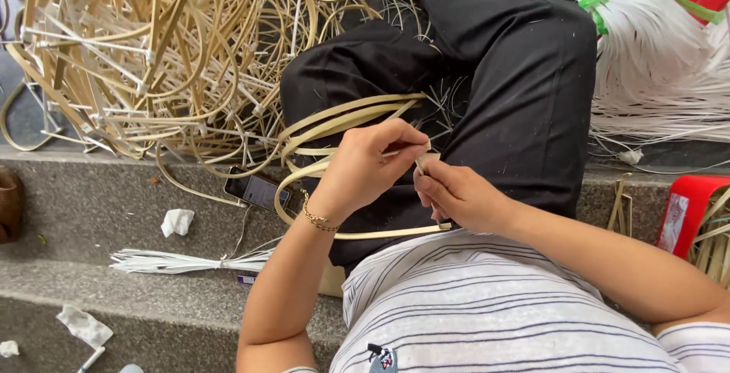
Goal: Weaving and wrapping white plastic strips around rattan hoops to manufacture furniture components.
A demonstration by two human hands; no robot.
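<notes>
Striped shirt [471,312] nearest. Over the black-trousered lap [502,92], looped bamboo strips [346,118]. Left hand [365,168] fingers pinch the strips where they cross; right hand [460,194] fingers clench, probably on a thin tie, partly hidden.

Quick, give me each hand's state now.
Left hand: closed, pinching the bamboo strip loop.
Right hand: closed on the same loop's strips.
</notes>
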